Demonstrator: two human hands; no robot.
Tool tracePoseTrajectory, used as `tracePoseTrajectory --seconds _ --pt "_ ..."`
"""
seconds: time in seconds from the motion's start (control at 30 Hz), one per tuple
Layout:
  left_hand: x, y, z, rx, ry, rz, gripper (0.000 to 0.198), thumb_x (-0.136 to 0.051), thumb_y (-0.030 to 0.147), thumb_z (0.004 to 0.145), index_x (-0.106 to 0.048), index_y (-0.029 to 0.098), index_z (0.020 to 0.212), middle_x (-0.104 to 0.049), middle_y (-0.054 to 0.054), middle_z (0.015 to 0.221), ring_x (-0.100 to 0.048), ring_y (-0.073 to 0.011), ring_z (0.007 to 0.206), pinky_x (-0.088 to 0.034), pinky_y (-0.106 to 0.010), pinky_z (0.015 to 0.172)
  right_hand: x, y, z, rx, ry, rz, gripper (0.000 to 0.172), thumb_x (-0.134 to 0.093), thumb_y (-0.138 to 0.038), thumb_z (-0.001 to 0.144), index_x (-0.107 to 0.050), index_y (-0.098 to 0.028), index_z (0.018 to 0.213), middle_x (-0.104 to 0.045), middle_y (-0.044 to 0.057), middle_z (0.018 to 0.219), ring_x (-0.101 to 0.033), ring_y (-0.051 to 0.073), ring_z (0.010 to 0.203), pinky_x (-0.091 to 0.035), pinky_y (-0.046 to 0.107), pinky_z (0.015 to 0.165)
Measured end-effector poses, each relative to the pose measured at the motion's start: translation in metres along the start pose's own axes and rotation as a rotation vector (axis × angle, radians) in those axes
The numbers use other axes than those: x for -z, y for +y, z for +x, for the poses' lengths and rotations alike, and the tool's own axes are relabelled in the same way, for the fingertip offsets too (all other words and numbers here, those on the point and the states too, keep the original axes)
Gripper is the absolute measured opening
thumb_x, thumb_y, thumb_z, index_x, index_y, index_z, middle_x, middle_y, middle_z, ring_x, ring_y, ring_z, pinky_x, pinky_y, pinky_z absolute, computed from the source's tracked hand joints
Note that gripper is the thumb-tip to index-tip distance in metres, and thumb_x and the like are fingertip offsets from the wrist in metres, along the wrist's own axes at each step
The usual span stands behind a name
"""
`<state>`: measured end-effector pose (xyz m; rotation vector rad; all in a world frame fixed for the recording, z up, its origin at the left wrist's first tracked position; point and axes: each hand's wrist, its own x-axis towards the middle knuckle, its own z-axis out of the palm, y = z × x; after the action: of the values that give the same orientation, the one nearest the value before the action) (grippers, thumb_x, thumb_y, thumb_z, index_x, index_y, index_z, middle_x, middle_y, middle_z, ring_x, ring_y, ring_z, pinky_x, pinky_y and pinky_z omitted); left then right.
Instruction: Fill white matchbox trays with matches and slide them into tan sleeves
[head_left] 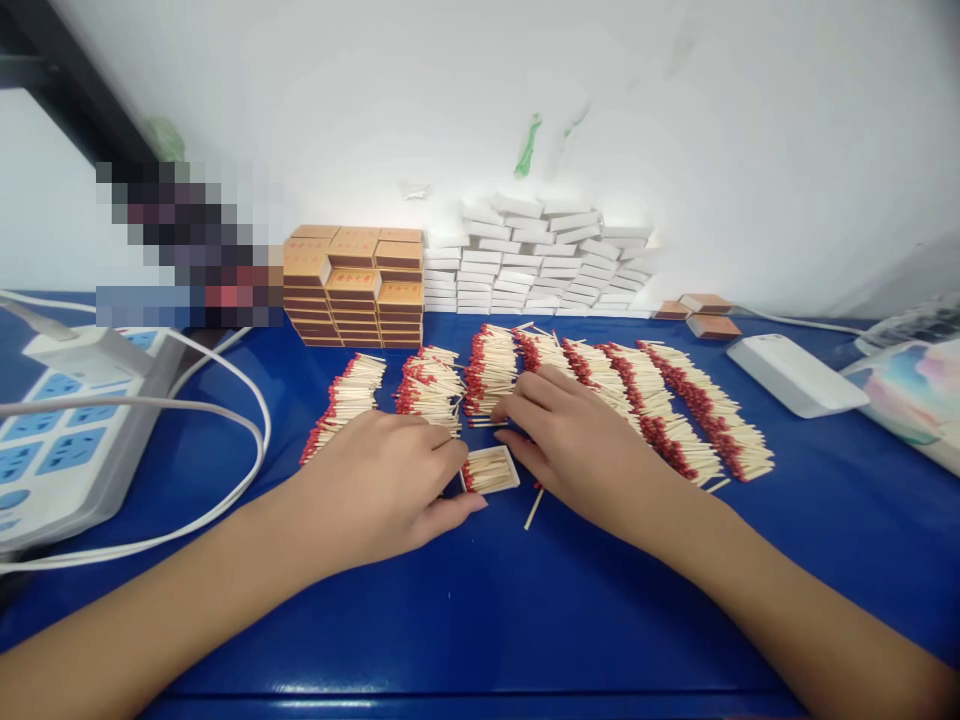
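Note:
A small white matchbox tray (491, 488) lies on the blue table, filled with red-headed matches (487, 471). My left hand (382, 480) grips the tray's left end, thumb below and fingers above. Just up and to the right, my right hand (570, 430) reaches to the front edge of a match pile (491, 365). Its thumb and fingertips close around the ends of a few matches, partly hidden by the fingers. One loose match (534, 508) lies right of the tray. More match piles (427, 385) fan out on both sides, some partly behind my hands.
Orange matchbox covers (356, 290) are stacked by the wall, beside a stack of white trays (540, 262). A few more covers (712, 326) lie to the right. A power strip (67, 440) with white cables is at left; a white device (796, 375) is at right.

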<state>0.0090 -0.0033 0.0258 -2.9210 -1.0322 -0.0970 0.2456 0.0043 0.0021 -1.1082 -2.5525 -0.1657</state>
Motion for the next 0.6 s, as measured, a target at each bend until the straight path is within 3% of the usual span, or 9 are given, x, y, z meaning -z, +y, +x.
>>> tracePoseTrajectory --seconds 0.2,0.37,0.6 --pt "0.0005 0.0009 -0.0006 0.000 0.005 0.013 0.029 -0.070 0.046 0.099 -0.071 0.020 0.087 -0.074 0.000 0.077 -0.074 -0.0245 0.071 -0.041 -0.035 0.056 -0.0058 0.0041 0.0034 0.015 -0.026 -0.004 0.019 -0.059 -0.012 0.106 -0.069 -0.014 0.089 -0.067 0.009 0.091 -0.060 0.024 0.086 -0.049 0.037 0.079" --pt "0.0023 0.0002 0.0004 0.003 -0.001 0.010 0.030 -0.070 0.047 0.099 -0.070 0.020 0.086 -0.074 -0.001 0.077 -0.074 -0.0259 0.071 -0.042 -0.036 0.057 -0.0058 0.0044 0.0037 -0.027 -0.063 0.066 0.006 -0.065 -0.016 0.104 -0.070 -0.014 0.102 -0.069 0.011 0.102 -0.061 0.027 0.097 -0.050 0.040 0.086" --pt "0.0013 0.0012 -0.0011 -0.003 0.005 -0.001 0.029 -0.071 0.046 0.099 -0.071 0.020 0.087 -0.074 0.000 0.076 -0.074 -0.0261 0.071 -0.044 -0.037 0.058 -0.0085 0.0060 0.0031 -0.030 -0.063 0.082 0.009 -0.062 -0.016 0.106 -0.070 -0.014 0.103 -0.067 0.011 0.102 -0.059 0.028 0.097 -0.050 0.041 0.085"
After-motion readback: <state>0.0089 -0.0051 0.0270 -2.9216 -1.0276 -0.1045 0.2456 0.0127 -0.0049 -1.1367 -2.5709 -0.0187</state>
